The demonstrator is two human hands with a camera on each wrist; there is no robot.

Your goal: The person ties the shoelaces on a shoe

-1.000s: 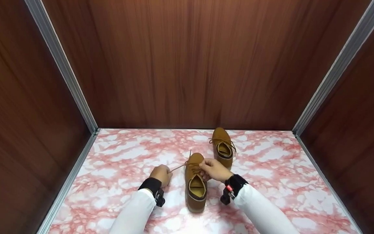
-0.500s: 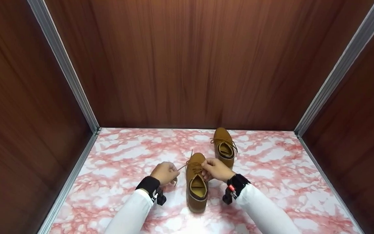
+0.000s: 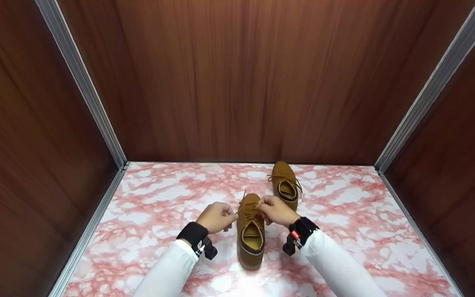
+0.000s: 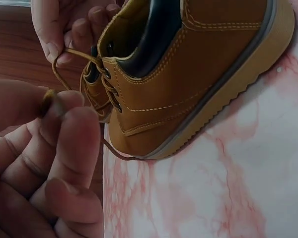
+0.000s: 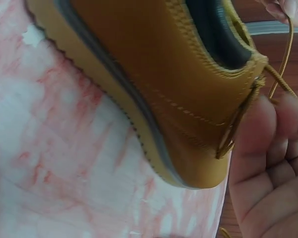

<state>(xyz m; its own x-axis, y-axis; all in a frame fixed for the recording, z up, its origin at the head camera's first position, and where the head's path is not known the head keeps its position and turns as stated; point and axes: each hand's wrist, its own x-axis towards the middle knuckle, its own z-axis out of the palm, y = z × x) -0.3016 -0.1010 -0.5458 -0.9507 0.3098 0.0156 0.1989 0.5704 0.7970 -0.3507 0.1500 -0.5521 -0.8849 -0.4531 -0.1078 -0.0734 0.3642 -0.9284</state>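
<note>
A tan-brown lace-up shoe [image 3: 250,247] with a dark padded collar stands upright, toe pointing away. Beside its laces on the left, my left hand [image 3: 217,216] pinches a thin brown shoelace [image 4: 49,99] between thumb and forefinger. My right hand [image 3: 276,211] is at the shoe's right side, and its curled fingers pinch another part of the lace [image 5: 280,82]. The left wrist view shows a lace strand running from the eyelets to the right hand [image 4: 49,29]. Fingers partly hide the lacing.
Behind and to the right stands the matching brown shoe [image 3: 281,170], laces hanging over its sides, close to my right hand. A red-and-white marbled tabletop [image 3: 159,194] lies beneath. Dark wood panels [image 3: 237,82] with grey metal corner strips [image 3: 93,95] enclose the back and sides.
My left hand has moved right, closer to the shoe, with the lace; the stretch of lace between them is shorter. My right hand has stayed nearly in place at the laces.
</note>
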